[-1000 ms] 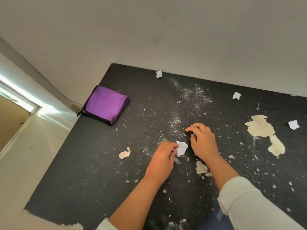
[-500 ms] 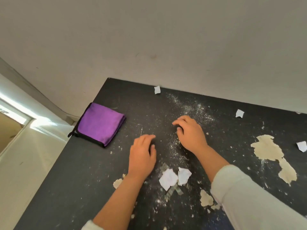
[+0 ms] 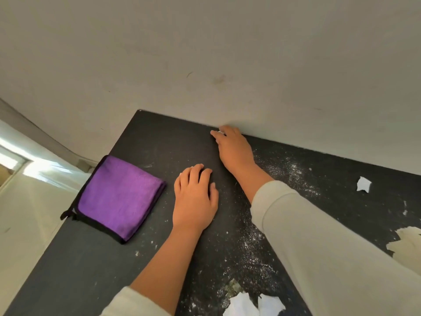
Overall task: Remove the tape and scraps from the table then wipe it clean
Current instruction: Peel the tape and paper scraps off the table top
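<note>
Both hands have slid up the table (image 3: 159, 137): the right hand (image 3: 234, 149) now pinches a scrap at the wall, and the left hand (image 3: 194, 199) rests beside the cloth (image 3: 118, 197), fingers loosely curled, holding nothing. Wiping looks unstarted, with powder (image 3: 282, 169), a pile (image 3: 252, 304) of gathered scraps at the near edge and a loose scrap (image 3: 363, 184) left.

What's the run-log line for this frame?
right hand: on scrap at far table edge | left hand: flat on table | cloth: untouched | scraps left
</note>
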